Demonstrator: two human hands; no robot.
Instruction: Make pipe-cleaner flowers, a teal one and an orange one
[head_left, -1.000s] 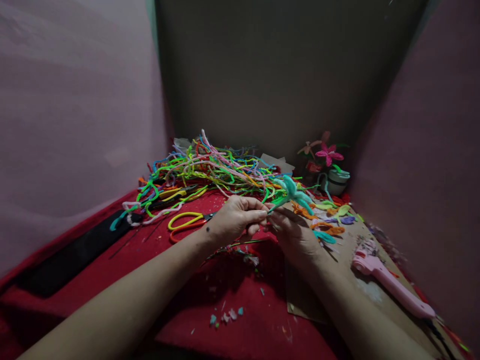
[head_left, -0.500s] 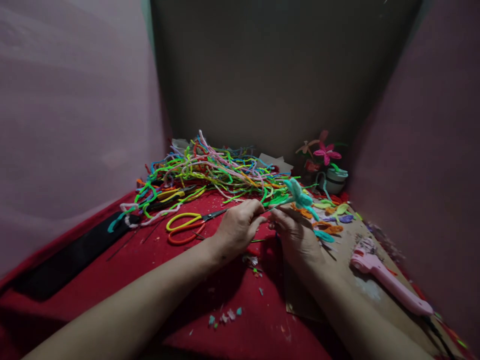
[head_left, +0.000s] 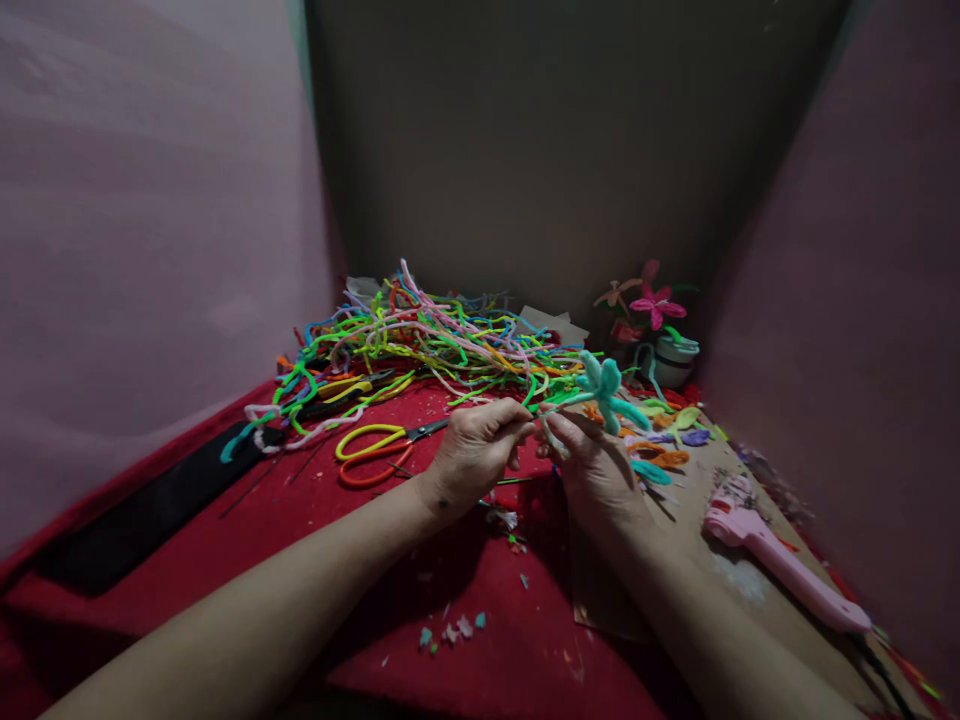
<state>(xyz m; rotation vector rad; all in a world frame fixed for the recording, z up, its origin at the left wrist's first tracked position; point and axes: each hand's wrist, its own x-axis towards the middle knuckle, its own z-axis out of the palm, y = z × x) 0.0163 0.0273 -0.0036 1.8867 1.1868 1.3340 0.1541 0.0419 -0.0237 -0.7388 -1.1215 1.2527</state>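
A turquoise pipe-cleaner flower [head_left: 601, 380] leans out above my hands, its stem running down to the left into my fingers. My right hand [head_left: 592, 468] is closed in a pinch around that stem, just below the petals. Close beside it, my left hand [head_left: 474, 450] pinches the thin far end of the stem between thumb and forefinger; the fingertips partly hide it. Scissors [head_left: 373, 452] with one yellow and one red handle lie just left of my left hand, their blade tips behind it.
A heap of coloured pipe cleaners [head_left: 435, 340] fills the back, with yellow-handled pliers [head_left: 356, 385] at its edge. A pink glue gun [head_left: 787, 570] rests on cardboard [head_left: 694, 590] at right. Finished flowers [head_left: 657, 306] stand in a pot [head_left: 673, 360]. A black case [head_left: 150, 510] lies left.
The turquoise flower has turned so its petals spread more openly toward me, and it sits slightly further right. Both hands keep their pinch, with small finger shifts.
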